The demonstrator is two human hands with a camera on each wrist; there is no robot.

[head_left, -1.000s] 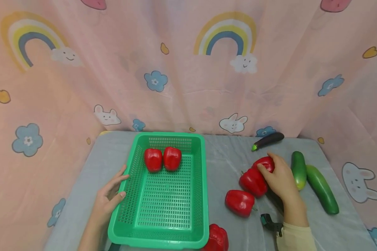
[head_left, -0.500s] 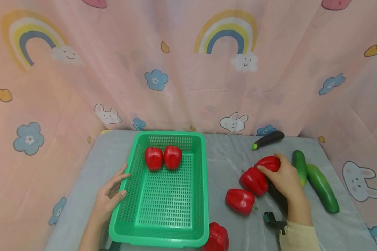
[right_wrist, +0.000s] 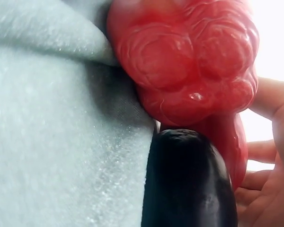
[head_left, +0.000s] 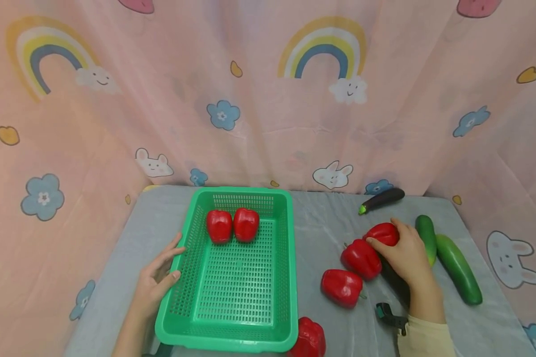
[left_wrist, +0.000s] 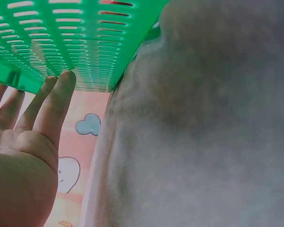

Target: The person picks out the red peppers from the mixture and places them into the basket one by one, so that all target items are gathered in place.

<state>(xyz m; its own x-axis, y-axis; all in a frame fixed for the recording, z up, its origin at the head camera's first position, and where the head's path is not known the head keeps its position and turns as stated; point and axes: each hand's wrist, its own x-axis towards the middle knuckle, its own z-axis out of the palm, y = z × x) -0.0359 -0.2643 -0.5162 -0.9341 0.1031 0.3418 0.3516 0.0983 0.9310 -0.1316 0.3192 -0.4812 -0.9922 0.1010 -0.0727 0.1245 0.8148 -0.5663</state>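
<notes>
My right hand [head_left: 408, 255] holds a red bell pepper [head_left: 381, 233] between thumb and fingertips, at the back of a loose row on the cloth. Another bell pepper [head_left: 361, 259] sits right against it, by the thumb. Under the right wrist lies a dark eggplant [head_left: 395, 282], its rounded black end [right_wrist: 189, 175] large in the right wrist view. My left hand [head_left: 154, 280] rests with extended fingers along the left side of a green plastic basket [head_left: 234, 292]. In the left wrist view, straight fingertips meet its slotted wall [left_wrist: 80, 42]. Two red bell peppers [head_left: 219, 226] stand inside, toward the back.
A bell pepper [head_left: 341, 287] lies in front of the row, and another [head_left: 310, 339] beside the basket's near right corner. A small eggplant [head_left: 381, 200] lies at the back. Two green cucumbers [head_left: 459, 270] are on the right. A pink patterned curtain [head_left: 268, 114] stands behind the table.
My right hand has shifted slightly right, and the bell pepper at its fingers has moved slightly right with it. The left hand and the basket have stayed in place.
</notes>
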